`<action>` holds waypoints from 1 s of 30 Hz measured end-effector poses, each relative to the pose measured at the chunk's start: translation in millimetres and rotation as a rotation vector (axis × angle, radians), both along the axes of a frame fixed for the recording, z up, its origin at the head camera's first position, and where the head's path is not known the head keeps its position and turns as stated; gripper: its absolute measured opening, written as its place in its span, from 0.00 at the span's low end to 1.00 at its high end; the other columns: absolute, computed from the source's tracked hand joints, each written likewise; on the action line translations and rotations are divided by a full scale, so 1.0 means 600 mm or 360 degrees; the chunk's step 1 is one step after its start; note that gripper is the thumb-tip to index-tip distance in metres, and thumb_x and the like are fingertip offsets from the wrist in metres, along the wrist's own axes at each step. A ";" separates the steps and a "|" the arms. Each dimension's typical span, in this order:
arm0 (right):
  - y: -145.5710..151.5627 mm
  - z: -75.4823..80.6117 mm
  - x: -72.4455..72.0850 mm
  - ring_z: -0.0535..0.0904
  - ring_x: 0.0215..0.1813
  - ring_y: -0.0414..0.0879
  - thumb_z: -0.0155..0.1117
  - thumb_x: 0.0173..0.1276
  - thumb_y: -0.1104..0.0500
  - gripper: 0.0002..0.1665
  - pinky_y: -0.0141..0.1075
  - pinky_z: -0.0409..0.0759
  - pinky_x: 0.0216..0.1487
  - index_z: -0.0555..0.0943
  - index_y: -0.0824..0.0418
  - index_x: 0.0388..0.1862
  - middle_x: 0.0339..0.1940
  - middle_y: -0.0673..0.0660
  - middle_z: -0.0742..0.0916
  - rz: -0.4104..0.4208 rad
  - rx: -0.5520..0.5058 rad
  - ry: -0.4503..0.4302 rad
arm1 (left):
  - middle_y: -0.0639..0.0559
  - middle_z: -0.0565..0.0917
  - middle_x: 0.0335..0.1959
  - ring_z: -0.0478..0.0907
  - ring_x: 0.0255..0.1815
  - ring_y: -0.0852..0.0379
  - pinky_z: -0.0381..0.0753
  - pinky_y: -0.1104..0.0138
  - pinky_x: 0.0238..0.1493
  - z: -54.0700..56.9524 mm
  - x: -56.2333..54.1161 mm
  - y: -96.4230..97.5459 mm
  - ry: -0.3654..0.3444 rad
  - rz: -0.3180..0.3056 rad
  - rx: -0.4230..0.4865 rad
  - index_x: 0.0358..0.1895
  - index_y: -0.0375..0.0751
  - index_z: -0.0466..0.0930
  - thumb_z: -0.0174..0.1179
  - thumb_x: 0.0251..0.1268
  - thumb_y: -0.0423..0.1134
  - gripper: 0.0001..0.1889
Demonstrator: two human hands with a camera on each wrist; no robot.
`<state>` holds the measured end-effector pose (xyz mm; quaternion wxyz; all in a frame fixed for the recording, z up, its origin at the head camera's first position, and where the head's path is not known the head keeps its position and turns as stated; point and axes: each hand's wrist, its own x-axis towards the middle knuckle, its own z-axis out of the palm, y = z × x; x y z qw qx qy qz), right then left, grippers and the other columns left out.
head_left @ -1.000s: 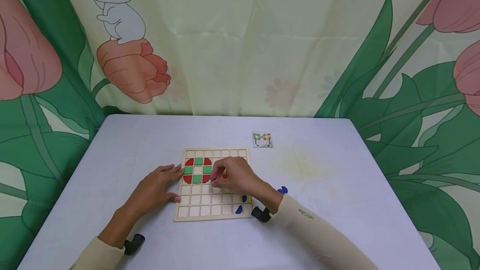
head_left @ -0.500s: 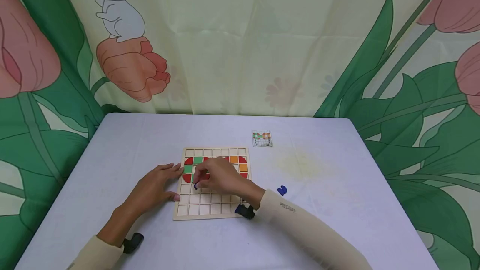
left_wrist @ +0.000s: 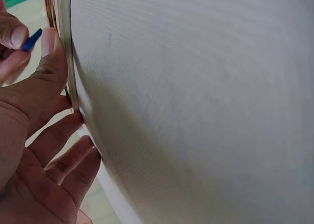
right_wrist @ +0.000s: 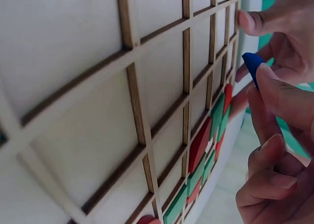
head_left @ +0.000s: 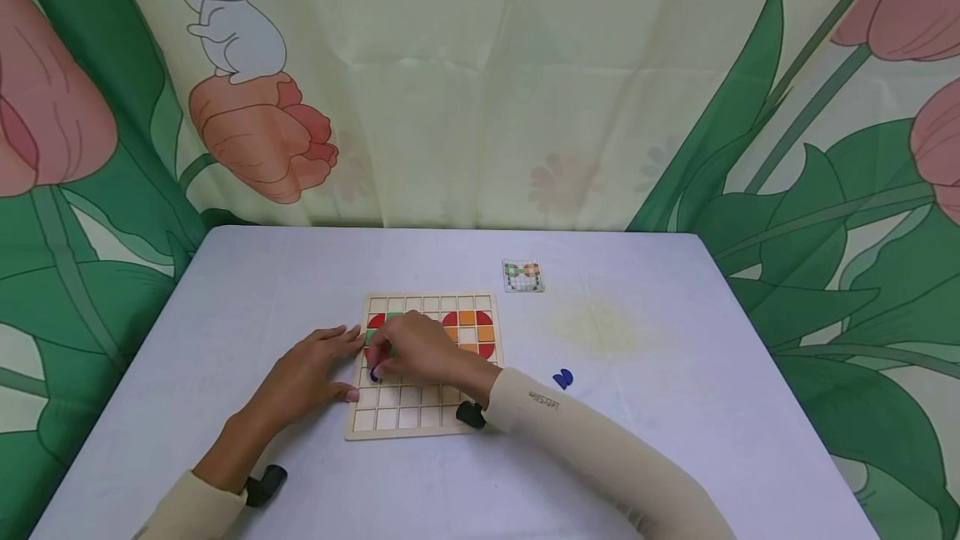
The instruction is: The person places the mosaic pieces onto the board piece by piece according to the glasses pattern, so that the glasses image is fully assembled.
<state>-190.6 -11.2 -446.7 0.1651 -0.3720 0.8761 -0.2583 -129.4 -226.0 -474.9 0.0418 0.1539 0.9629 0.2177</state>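
A wooden grid board lies on the white table, with red quarter-round, green square and orange square pieces in its far rows. My right hand is over the board's left part. Between thumb and finger it pinches a small blue curved-edge tile, seen close over the grid in the right wrist view. At the board's left edge rests my left hand, fingers spread and thumb against the frame. Red pieces and green pieces sit in their cells. My right hand hides part of the pattern in the head view.
Two blue tiles lie on the table to the right of the board. A small pattern card lies beyond the board's far right corner. A curtain printed with tulips hangs behind the table.
My right hand has moved left across the board with the blue tile, uncovering the orange and red pieces on the right. My left hand stays at the edge.
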 end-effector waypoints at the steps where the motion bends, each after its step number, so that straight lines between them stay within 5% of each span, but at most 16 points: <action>1: -0.003 -0.001 -0.001 0.79 0.41 0.30 0.82 0.64 0.57 0.08 0.26 0.76 0.42 0.91 0.44 0.32 0.32 0.35 0.87 0.0010 0.0015 0.0017 | 0.43 0.77 0.77 0.71 0.79 0.35 0.79 0.39 0.69 -0.001 0.000 0.000 -0.0002 0.0001 0.0000 0.72 0.41 0.79 0.85 0.44 0.47 0.46; 30: -0.021 -0.020 -0.009 0.79 0.41 0.33 0.78 0.69 0.57 0.06 0.27 0.78 0.37 0.91 0.43 0.34 0.32 0.37 0.88 0.0184 0.0190 0.0165 | 0.43 0.76 0.77 0.70 0.79 0.35 0.80 0.39 0.68 -0.006 -0.001 0.003 -0.0015 0.0018 -0.0003 0.72 0.42 0.80 0.85 0.45 0.46 0.45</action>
